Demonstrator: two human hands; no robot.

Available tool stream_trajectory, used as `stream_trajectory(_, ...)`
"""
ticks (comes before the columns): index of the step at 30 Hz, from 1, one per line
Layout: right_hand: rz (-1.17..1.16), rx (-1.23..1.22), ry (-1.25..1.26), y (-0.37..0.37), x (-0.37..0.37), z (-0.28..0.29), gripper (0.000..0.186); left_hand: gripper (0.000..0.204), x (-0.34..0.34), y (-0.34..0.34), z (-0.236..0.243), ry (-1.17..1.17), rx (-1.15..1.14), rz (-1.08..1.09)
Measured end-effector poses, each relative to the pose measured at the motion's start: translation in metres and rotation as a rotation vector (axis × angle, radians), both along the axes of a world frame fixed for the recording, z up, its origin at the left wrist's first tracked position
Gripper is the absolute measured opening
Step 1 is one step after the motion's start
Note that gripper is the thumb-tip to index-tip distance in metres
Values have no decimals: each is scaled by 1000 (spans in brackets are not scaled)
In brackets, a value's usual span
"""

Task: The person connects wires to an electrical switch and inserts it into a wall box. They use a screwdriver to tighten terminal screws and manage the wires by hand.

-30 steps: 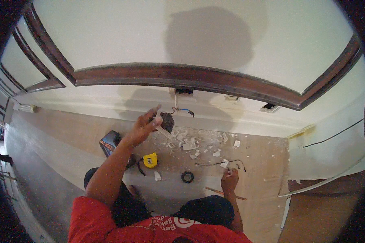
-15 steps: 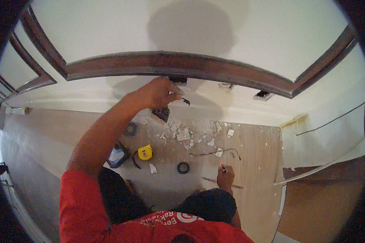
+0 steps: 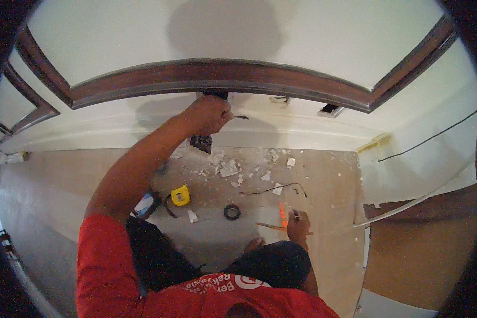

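Observation:
My left hand [image 3: 212, 114] is closed at the wall, just under the dark wooden moulding, beside a dark cut-out [image 3: 215, 97]. A short black wire [image 3: 241, 117] sticks out to the right from its pinched fingers. Low over the floor, my right hand [image 3: 298, 228] is closed with a slim orange tool [image 3: 283, 214] at its fingers; the tool's exact kind is unclear. A thin brown stick [image 3: 270, 226] lies on the floor beside that hand. Beyond it is a loose black wire [image 3: 273, 189].
White plaster chips [image 3: 228, 169] litter the floor below the wall. A yellow tape measure [image 3: 180, 195] and a roll of black tape [image 3: 231, 212] lie before my knees. Another cut-out [image 3: 330, 109] is further right. A brown board [image 3: 421, 254] lies at the right.
The whole view has shifted a little. My left hand has turned, its wire now pointing more level. More of the orange tool shows beside my right hand.

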State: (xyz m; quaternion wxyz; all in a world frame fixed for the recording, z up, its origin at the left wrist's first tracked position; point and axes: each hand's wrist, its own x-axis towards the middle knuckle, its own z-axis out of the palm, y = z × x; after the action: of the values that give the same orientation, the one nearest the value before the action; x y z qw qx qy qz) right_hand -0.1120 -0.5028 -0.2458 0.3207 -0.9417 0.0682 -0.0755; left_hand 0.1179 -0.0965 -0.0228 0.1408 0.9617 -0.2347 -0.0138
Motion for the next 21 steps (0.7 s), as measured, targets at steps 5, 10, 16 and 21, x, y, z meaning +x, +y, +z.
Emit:
stream_trajectory(5, -6, 63, 9, 11, 7, 17, 21, 27, -3, 12, -27, -52, -258, 62)
stream_trajectory(10, 145, -17, -63, 41, 46, 62, 16, 25, -10, 19, -39, -140, -360, -38)
stream_trajectory(16, 259, 145, -102, 97, 106, 126, 18, 21, -20, 23, -34, -90, -263, -110)
stream_trajectory(21, 223, 630, 350, 139, 124, 136, 20, 22, -26, 11, -36, -205, -93, -91)
